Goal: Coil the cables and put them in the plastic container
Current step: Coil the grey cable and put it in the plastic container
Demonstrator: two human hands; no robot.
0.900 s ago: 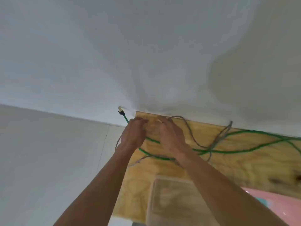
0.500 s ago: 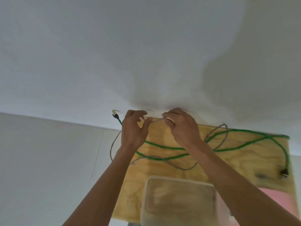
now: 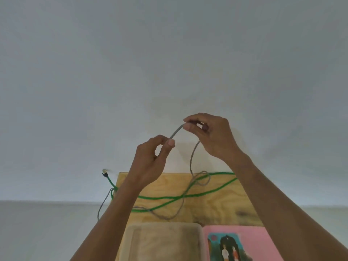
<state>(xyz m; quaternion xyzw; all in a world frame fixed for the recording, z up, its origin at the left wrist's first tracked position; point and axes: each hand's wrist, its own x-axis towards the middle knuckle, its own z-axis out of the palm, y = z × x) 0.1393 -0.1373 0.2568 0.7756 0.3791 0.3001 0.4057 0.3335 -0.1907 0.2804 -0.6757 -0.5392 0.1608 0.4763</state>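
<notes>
A grey cable (image 3: 192, 159) is lifted off the wooden board (image 3: 222, 204). My left hand (image 3: 152, 161) pinches its end between thumb and fingers. My right hand (image 3: 209, 134), higher and to the right, pinches the same cable a short way along. From there the grey cable drops in a loop to the board and trails off the left edge. A green cable (image 3: 169, 197) lies in long curves across the board, its plug (image 3: 104, 174) sticking out past the left corner. The clear plastic container (image 3: 162, 242) sits at the board's near edge, below my hands.
A pink book or box (image 3: 250, 240) with a picture on it lies right of the container. A white wall stands directly behind the board. The board's left edge drops to a pale floor (image 3: 47, 232).
Both hands have risen off the board with the grey cable's end and moved apart, pulling a length of it up. The view has tilted so the container and pink item show more.
</notes>
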